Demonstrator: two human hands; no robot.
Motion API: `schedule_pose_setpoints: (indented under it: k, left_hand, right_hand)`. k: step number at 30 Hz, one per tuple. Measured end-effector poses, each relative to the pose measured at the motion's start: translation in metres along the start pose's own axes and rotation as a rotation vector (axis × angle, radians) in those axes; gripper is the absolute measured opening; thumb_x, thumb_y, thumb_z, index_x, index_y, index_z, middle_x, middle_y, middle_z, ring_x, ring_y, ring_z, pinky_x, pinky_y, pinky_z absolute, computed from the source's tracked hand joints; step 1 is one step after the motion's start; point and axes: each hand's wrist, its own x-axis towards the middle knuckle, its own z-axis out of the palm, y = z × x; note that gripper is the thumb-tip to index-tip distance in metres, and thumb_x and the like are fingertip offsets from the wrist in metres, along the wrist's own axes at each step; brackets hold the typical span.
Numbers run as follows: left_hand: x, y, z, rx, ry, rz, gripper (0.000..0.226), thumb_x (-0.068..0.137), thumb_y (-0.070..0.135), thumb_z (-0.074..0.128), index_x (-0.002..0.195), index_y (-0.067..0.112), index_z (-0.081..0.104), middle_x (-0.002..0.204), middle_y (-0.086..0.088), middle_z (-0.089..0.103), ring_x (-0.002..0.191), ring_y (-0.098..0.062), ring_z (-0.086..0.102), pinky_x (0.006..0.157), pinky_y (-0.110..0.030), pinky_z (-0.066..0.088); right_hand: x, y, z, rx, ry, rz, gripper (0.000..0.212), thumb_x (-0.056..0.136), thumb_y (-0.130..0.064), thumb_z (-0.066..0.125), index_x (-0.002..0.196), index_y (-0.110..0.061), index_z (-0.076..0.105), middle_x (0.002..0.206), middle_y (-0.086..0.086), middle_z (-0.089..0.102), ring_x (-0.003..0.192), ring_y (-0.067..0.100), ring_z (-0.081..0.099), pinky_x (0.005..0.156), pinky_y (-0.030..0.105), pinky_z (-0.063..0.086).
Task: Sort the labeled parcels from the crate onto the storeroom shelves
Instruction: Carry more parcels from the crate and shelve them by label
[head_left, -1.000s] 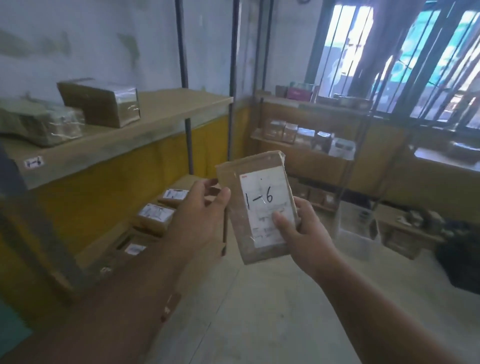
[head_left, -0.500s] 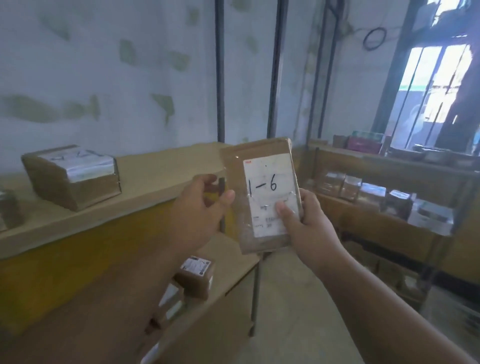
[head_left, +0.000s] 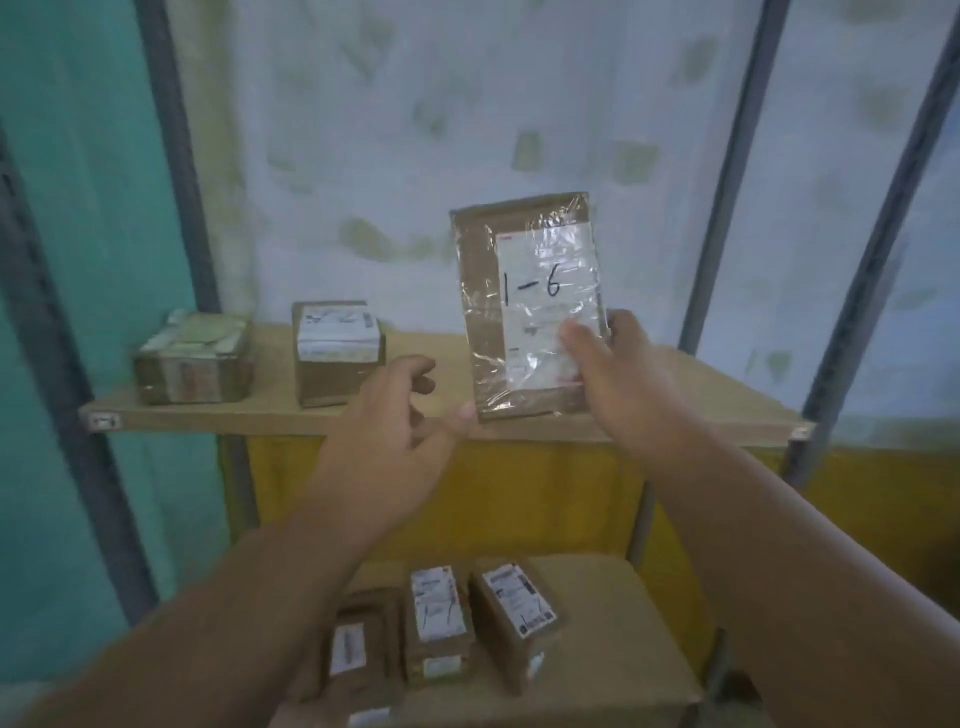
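A flat brown parcel wrapped in clear tape, with a white label reading "1-6", is held upright above the upper wooden shelf. My right hand grips its lower right corner, thumb across the label. My left hand is just off the parcel's lower left corner, fingers curled and apart, thumb tip close to the edge; I cannot tell if it touches. The shelf's left front edge carries a small tag.
Two taped boxes stand on the upper shelf's left half. The lower shelf holds several labelled parcels. Grey metal uprights frame the rack against a white wall; a teal wall lies at left.
My view has swung left to face the rack squarely. The parcel has risen over the upper shelf, and my left hand has come off its left edge.
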Motion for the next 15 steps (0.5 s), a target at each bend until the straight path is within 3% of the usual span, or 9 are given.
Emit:
schedule_pose_setpoints:
  k: [2, 4, 7, 10, 15]
  left_hand:
    - [0.002, -0.007, -0.005, 0.053, 0.018, -0.015, 0.064, 0.089, 0.06, 0.049, 0.144, 0.029, 0.039, 0.123, 0.014, 0.053, 0.093, 0.002, 0.053, 0.075, -0.027, 0.047]
    - [0.006, -0.011, -0.008, 0.086, 0.012, -0.042, 0.067, 0.086, 0.064, 0.047, 0.144, 0.031, 0.039, 0.124, 0.016, 0.053, 0.097, 0.003, 0.053, 0.08, -0.028, 0.05]
    - [0.014, -0.016, -0.01, 0.119, 0.023, -0.06, 0.07, 0.082, 0.066, 0.046, 0.143, 0.033, 0.039, 0.126, 0.016, 0.054, 0.105, -0.002, 0.053, 0.089, -0.035, 0.054]
    - [0.02, -0.016, -0.008, 0.175, 0.032, -0.038, 0.068, 0.085, 0.062, 0.049, 0.144, 0.031, 0.039, 0.13, 0.015, 0.053, 0.114, -0.006, 0.051, 0.097, -0.038, 0.051]
    - [0.04, -0.005, 0.007, 0.325, 0.003, 0.138, 0.059, 0.093, 0.053, 0.051, 0.148, 0.035, 0.037, 0.139, 0.013, 0.039, 0.119, -0.001, 0.037, 0.094, -0.024, 0.035]
  right_hand:
    - [0.025, -0.005, 0.016, 0.076, -0.042, 0.015, 0.037, 0.093, -0.053, 0.046, 0.118, -0.025, 0.048, 0.093, -0.003, 0.063, 0.085, 0.018, 0.065, 0.082, 0.045, 0.054]
    - [0.046, -0.008, 0.029, 0.136, -0.079, 0.077, 0.047, 0.086, -0.059, 0.045, 0.119, -0.025, 0.05, 0.099, 0.001, 0.064, 0.086, 0.023, 0.068, 0.086, 0.054, 0.057]
    - [0.069, -0.01, 0.044, 0.075, -0.096, 0.105, 0.057, 0.084, -0.065, 0.042, 0.118, -0.02, 0.052, 0.104, 0.002, 0.063, 0.089, 0.027, 0.067, 0.076, 0.053, 0.061]
    - [0.08, -0.006, 0.05, -0.108, -0.044, 0.069, 0.055, 0.093, -0.063, 0.038, 0.119, -0.015, 0.051, 0.102, 0.005, 0.063, 0.088, 0.028, 0.066, 0.078, 0.05, 0.059]
    - [0.088, 0.012, 0.05, -0.203, -0.04, 0.041, 0.034, 0.102, -0.047, 0.037, 0.114, -0.016, 0.042, 0.1, 0.006, 0.059, 0.087, 0.03, 0.063, 0.081, 0.047, 0.056]
